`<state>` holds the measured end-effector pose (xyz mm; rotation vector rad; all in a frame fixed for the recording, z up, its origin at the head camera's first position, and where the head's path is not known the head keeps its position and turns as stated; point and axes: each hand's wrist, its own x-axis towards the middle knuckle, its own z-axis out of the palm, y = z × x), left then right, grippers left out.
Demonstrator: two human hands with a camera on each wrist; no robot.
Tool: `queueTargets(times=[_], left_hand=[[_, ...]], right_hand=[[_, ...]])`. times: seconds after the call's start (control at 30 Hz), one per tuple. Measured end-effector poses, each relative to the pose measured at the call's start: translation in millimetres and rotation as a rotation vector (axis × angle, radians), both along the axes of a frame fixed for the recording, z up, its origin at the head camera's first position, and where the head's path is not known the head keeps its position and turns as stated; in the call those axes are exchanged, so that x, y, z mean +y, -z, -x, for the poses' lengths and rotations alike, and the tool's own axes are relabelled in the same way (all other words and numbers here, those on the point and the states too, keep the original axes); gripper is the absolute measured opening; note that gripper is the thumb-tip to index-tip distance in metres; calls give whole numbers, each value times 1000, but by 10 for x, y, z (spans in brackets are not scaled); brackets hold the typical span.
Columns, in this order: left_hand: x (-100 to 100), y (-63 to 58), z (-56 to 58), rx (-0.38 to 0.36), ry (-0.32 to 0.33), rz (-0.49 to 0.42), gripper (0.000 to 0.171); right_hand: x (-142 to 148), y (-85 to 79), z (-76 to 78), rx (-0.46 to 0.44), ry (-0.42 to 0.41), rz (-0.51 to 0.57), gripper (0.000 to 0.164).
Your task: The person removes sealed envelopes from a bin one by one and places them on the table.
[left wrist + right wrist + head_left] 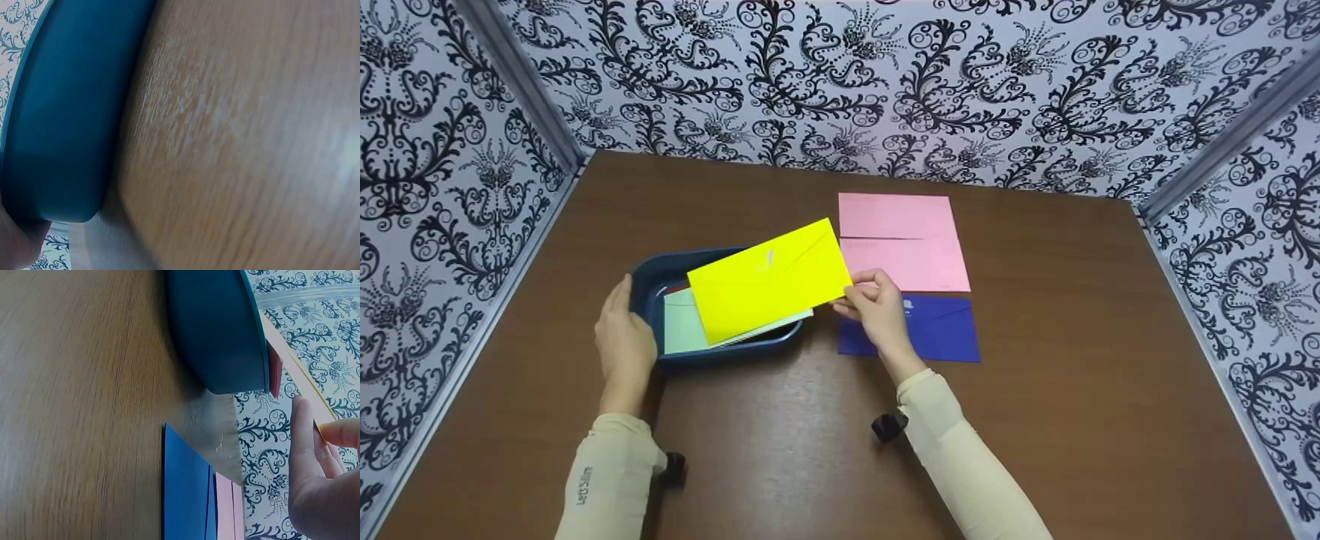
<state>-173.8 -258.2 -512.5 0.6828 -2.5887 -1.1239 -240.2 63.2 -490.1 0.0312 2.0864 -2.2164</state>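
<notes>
In the head view my right hand (877,309) pinches the right corner of a yellow envelope (772,281), which slants over a dark blue basin (727,358). Beneath it, a pale green envelope (682,322) lies in the basin, its far part hidden by the yellow one. My left hand (625,337) rests along the basin's left side, fingers on the wall. The right wrist view shows thumb and fingers of the right hand (320,478) on the edge of the yellow envelope (309,385). Only a bit of the left hand (19,242) appears in its wrist view, against the basin's end.
Right of the basin, a pink envelope (904,262) lies flat on the brown table (780,450). Nearer to me lies a dark blue envelope (941,330), partly behind the right hand. Patterned walls (885,90) enclose the table at the back and both sides.
</notes>
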Motion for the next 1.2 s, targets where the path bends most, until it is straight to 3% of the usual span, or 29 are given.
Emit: queueTargets(times=[0.3,1.2], left_hand=[[-5,5,5,-2,-1,-5,59],[-7,1,21,0,-2,-22,59]], right_hand=[[16,12,15,-14,21,65,12],[132,-17,45,-29,64,97,15]])
